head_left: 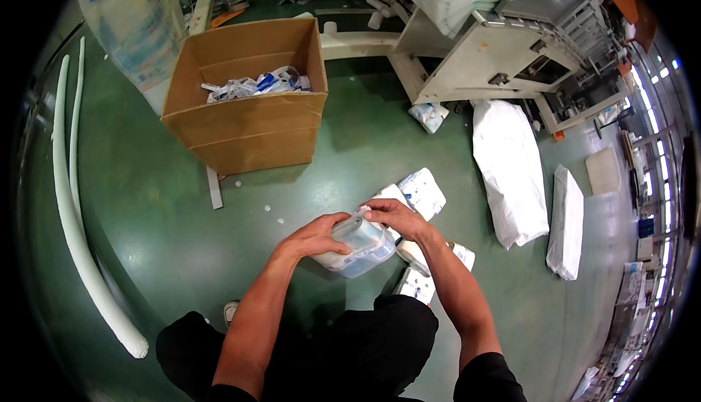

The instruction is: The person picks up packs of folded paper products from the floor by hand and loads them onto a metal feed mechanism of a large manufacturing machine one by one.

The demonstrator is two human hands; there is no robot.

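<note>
Near the frame's centre, the left hand [312,237] clasped one side of a rounded, glossy pack [367,251] in translucent plastic; the right hand [401,218] appeared to pinch its upper edge. Judged light, soft and slippery, it likely needed broad holds on both sides.

Green floor [193,256] lies free beside the left hand [315,235]; a carton [252,135] blocks forward-left, packs [423,192] the right.

Below you is a shiny green floor [171,238]; ahead stands a pale machine [478,62], and bright light strips [644,95] shine at your right.
</note>
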